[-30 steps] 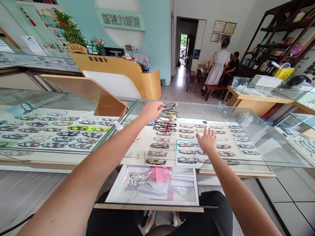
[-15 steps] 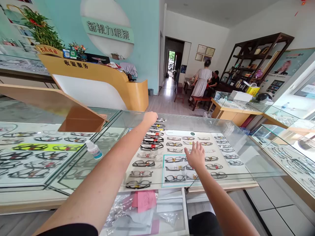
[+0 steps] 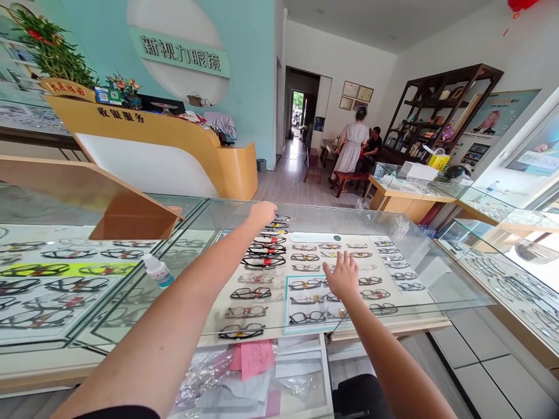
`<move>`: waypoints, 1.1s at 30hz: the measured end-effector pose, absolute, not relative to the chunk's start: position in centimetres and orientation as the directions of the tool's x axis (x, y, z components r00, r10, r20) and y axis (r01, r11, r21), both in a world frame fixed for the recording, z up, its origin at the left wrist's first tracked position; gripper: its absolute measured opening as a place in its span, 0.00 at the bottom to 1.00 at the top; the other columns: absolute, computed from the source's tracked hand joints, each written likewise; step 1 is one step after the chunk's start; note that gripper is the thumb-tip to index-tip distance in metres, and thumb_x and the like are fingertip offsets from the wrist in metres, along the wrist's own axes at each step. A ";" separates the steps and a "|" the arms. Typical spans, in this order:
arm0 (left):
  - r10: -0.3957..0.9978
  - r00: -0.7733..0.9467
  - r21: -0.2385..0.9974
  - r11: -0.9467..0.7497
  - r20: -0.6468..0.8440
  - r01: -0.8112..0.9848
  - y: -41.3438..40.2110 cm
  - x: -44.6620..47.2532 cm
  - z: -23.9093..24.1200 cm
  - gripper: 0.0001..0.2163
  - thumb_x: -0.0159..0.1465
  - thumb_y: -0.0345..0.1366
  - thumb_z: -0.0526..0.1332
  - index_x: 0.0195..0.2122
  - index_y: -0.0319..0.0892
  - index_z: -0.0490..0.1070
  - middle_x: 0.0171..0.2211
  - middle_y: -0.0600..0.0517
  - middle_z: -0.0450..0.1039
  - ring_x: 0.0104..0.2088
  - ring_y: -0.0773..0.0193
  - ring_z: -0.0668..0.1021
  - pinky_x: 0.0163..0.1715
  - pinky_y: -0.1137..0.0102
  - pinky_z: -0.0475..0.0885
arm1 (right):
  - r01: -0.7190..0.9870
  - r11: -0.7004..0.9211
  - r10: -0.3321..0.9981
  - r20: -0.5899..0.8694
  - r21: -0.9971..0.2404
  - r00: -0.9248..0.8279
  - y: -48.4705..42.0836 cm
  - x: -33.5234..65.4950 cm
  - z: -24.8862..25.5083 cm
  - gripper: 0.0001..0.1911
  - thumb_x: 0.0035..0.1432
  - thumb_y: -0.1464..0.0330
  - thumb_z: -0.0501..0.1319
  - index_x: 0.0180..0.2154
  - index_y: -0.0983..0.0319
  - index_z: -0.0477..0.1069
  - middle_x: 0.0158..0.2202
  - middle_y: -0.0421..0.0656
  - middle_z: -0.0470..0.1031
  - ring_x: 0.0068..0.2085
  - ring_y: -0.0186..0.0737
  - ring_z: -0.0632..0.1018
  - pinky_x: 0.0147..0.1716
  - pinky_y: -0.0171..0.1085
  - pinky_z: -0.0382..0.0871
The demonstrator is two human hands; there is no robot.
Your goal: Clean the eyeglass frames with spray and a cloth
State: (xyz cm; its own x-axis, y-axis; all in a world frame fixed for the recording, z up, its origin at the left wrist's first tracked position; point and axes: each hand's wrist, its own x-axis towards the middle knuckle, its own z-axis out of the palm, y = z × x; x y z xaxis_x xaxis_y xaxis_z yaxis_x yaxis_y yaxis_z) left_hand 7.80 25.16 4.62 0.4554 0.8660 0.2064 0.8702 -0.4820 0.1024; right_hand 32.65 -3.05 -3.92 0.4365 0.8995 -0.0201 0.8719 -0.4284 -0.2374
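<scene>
My left arm reaches across the glass display case (image 3: 384, 224). At its far edge my left hand (image 3: 262, 214) is closed, fingers curled out of sight; what it grips, if anything, is hidden. My right hand (image 3: 343, 276) rests over the glass top with fingers spread and holds nothing visible. Under the glass, eyeglasses lie in rows; a dark pair (image 3: 251, 293) is below my left forearm, and another pair (image 3: 307, 317) sits on a blue-edged card. A small white bottle with a blue label (image 3: 158, 271) stands on the glass left of my left arm.
Below me an open drawer (image 3: 324, 378) holds plastic bags and pink paper (image 3: 257, 359). A brown board (image 3: 131, 212) slants over the left case. Behind stands a yellow-fronted counter (image 3: 238, 169). Two people (image 3: 350, 145) are at the back near a red bench (image 3: 351, 177).
The whole view has shifted slightly, with the scene sliding left. My left hand stays closed at the far edge, and my right hand stays spread over the glass.
</scene>
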 end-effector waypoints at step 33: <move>0.953 -0.300 0.134 0.291 0.053 0.947 2.6 -35.2 -3.0 0.41 0.73 0.59 0.46 0.80 0.39 0.60 0.81 0.34 0.55 0.82 0.38 0.53 0.77 0.41 0.52 | 0.949 -0.226 0.970 -0.143 -0.221 0.198 5.1 35.6 7.2 0.23 0.75 0.61 0.58 0.57 0.68 0.84 0.59 0.60 0.83 0.59 0.55 0.83 0.60 0.45 0.73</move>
